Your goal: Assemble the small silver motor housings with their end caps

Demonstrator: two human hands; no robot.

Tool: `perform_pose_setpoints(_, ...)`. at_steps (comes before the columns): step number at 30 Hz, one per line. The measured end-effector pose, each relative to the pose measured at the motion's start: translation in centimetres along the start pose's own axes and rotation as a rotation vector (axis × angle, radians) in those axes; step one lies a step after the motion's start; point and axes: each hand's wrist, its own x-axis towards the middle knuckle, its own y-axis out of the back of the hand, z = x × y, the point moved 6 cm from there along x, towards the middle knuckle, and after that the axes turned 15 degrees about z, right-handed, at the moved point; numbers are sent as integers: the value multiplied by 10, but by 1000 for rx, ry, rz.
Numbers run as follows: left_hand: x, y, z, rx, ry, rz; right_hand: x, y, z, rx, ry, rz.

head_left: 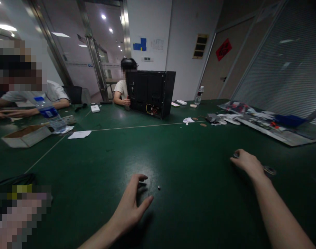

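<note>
My left hand hovers low over the green table, thumb and fingers apart with nothing between them. Just right of its fingertips lies a tiny round piece, pale with a dark centre. Farther right, my right hand has its fingers curled down around a small dark, roundish thing, mostly covered by the fingers. Beside the right wrist, partly behind it, a flat ring-shaped thing rests on the table; its kind is unclear.
A black computer case stands across the table, with a person behind it. Another person sits at left, near a water bottle and an open box. Assorted parts cover a board at right. Cables lie near left.
</note>
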Motion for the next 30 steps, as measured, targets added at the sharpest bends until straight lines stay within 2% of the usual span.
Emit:
perform_pose_setpoints(5,1,-1,3,9,15,-19,-12,20,-20,-21,69,83)
perform_pose_setpoints(7,0,-2,3,22,11,-33,-26,34,-47,-21,138,138)
perform_pose_setpoints(9,-1,-2,2,42,12,-42,-51,51,-90,37,314,185)
perform_pose_setpoints(11,-1,-3,1,61,27,-50,-90,62,-141,205,528,73)
perform_pose_setpoints(13,-1,-4,1,80,34,-54,-140,71,-188,402,762,-162)
perform_pose_setpoints(15,0,-4,3,98,24,-48,-188,80,-222,507,958,-368)
perform_pose_setpoints(16,0,-4,4,105,17,-44,-207,83,-232,525,1015,-428)
perform_pose_setpoints(18,1,-4,5,113,10,-39,-232,85,-246,520,1079,-468)
perform_pose_setpoints(21,1,-4,8,116,5,-36,-252,81,-258,489,1159,-465)
perform_pose_setpoints(27,0,-3,9,93,-8,-24,-259,75,-275,482,1218,-441)
perform_pose_setpoints(30,1,-4,9,72,-12,-11,-260,76,-279,659,1166,-528)
